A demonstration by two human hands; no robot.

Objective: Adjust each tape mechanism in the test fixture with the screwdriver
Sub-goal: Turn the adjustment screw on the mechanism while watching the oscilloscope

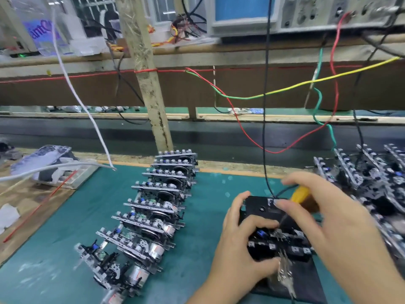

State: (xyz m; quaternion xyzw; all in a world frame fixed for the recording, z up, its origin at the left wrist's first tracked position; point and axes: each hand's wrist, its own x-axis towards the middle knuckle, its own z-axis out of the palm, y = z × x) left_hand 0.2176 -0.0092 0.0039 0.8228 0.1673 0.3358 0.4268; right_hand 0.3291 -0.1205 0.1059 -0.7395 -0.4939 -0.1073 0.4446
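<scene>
A black tape mechanism [263,210] sits in the dark test fixture [302,279] on the green mat at lower right. My left hand [238,240] grips the mechanism from its left side, fingers curled over its top and front. My right hand [324,213] holds a yellow-handled screwdriver [301,194], its thin shaft slanting down into the mechanism's middle. The tip is hidden among the metal parts.
A long row of tape mechanisms [153,211] leans in a line across the green mat [54,249] to the left. Another pile of mechanisms [372,178] lies at right. Coloured wires [241,126] hang from the shelf, and a black cable [265,106] drops to the fixture. A clear tray [63,172] stands at left.
</scene>
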